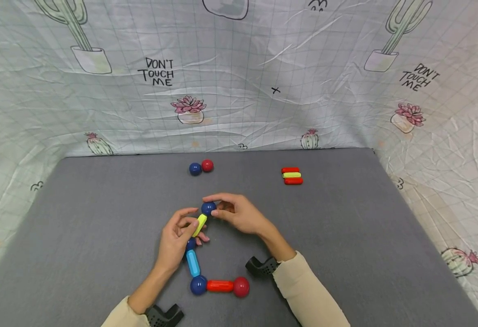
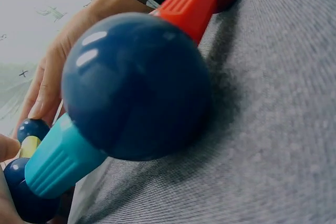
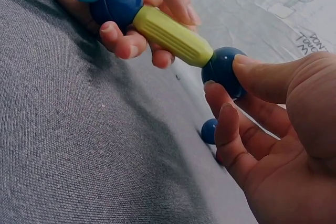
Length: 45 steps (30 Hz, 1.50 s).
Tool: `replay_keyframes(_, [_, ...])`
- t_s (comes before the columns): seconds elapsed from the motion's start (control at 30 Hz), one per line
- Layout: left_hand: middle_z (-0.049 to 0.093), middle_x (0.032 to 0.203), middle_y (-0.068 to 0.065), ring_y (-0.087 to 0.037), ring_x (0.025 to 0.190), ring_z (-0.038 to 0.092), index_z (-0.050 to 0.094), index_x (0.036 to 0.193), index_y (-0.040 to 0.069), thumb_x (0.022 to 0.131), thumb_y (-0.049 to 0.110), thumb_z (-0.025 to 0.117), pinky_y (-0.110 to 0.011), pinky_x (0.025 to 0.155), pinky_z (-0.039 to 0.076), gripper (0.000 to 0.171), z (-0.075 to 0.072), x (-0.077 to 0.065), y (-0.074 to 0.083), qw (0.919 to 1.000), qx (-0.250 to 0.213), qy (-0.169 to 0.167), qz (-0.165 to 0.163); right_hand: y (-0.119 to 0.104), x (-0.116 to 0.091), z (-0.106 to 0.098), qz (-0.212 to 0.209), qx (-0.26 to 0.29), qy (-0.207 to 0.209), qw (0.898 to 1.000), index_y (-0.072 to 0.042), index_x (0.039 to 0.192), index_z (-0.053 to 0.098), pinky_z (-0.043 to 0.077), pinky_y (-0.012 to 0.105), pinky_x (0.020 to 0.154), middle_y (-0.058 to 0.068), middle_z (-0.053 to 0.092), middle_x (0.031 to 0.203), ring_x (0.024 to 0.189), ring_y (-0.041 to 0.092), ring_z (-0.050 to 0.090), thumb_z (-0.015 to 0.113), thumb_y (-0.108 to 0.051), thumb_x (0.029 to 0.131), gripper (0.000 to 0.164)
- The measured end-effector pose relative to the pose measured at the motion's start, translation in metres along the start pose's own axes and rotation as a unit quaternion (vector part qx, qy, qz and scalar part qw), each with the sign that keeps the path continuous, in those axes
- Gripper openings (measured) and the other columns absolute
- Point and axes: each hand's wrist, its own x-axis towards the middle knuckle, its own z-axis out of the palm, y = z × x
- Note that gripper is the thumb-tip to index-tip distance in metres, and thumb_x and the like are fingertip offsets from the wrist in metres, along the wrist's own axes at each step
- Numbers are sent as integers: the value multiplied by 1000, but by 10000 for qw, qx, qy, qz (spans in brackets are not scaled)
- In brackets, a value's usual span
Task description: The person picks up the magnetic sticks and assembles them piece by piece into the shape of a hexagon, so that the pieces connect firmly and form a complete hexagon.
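My right hand [image 1: 239, 213] pinches a blue ball [image 3: 223, 74] between thumb and fingers. That ball sits against the upper end of a yellow stick [image 1: 200, 224]. Around the yellow stick and the second blue ball [image 3: 119, 1] below it, my left hand [image 1: 177, 238] curls its fingers, thumb on the stick. From the second ball a light blue stick [image 1: 192, 263] runs to a third blue ball [image 1: 198, 285], large in the left wrist view. A red stick [image 1: 220, 285] joins this ball to a red ball [image 1: 241, 287].
Toward the back of the grey table [image 1: 370, 227] lie a loose blue ball [image 1: 195, 169] and a red ball [image 1: 207, 165], side by side. Farther right are two red sticks [image 1: 293, 181] with a yellow stick [image 1: 291, 175] between them. A printed cloth [image 1: 239, 81] hangs behind.
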Motion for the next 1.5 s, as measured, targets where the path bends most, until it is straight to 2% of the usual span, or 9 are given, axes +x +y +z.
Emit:
replay_keyframes(0.2, [56, 88, -36, -27, 64, 69, 42, 127, -13, 99, -2, 45, -33, 53, 53, 30, -2, 1, 0, 9996, -229, -153, 77, -2, 0, 2, -61, 79, -38, 9999, 4, 126, 58, 49, 31, 78, 18, 57, 121, 92, 28, 60, 58, 2, 93, 33])
replay_keyframes(0.3, [59, 85, -32, -27, 64, 69, 42, 127, -12, 99, -1, 46, -33, 53, 54, 30, -2, 1, 0, 9994, -318, -139, 26, -2, 0, 3, -45, 252, -68, 9996, 5, 126, 58, 50, 30, 82, 19, 55, 120, 94, 28, 61, 58, 3, 93, 33])
replay_keyframes(0.53, [61, 83, -27, -25, 64, 69, 42, 129, -10, 100, -1, 46, -32, 54, 54, 31, -2, 1, 0, 9988, -463, -126, -55, 2, 1, 4, -127, 497, -154, 9986, 8, 126, 57, 50, 27, 84, 21, 56, 118, 98, 31, 62, 58, 5, 92, 34])
replay_keyframes(0.8, [55, 87, -38, -26, 64, 67, 40, 134, -12, 98, -5, 45, -32, 53, 54, 36, -3, 3, 1, 9987, -444, -204, 111, 32, 7, 10, -155, 666, -203, 9974, 0, 129, 57, 51, 29, 84, 13, 57, 122, 100, 24, 63, 58, -1, 93, 36])
replay_keyframes(0.97, [55, 88, -38, -27, 64, 67, 39, 137, -9, 98, -5, 47, -32, 54, 54, 40, -4, 3, 1, 9990, -376, -205, 86, 34, 7, 8, -158, 708, -281, 9970, -4, 129, 58, 51, 30, 84, 8, 58, 123, 101, 18, 64, 59, -6, 94, 35])
replay_keyframes(1.1, [56, 89, -38, -26, 64, 67, 40, 138, -9, 98, -4, 48, -32, 55, 54, 41, -3, 3, 1, 9994, -287, -162, 55, 34, 8, 4, -122, 575, -241, 9980, -3, 129, 58, 50, 28, 86, 11, 59, 124, 103, 21, 64, 58, -6, 95, 35])
replay_keyframes(1.3, [56, 88, -37, -24, 64, 66, 38, 137, -12, 98, -4, 48, -32, 54, 53, 42, -3, 5, -1, 9997, -172, -116, 127, 34, 16, -6, 46, -61, 291, 9995, -4, 124, 62, 50, 27, 84, 7, 62, 120, 98, 13, 64, 60, -8, 94, 30])
replay_keyframes(1.5, [55, 86, -37, -25, 62, 66, 38, 136, -13, 97, -6, 48, -31, 52, 52, 41, -3, 4, -3, 9995, -192, -121, 228, 41, 35, -14, 362, -788, 972, 9915, -8, 122, 65, 52, 28, 77, 4, 62, 120, 98, 15, 62, 63, -12, 94, 29])
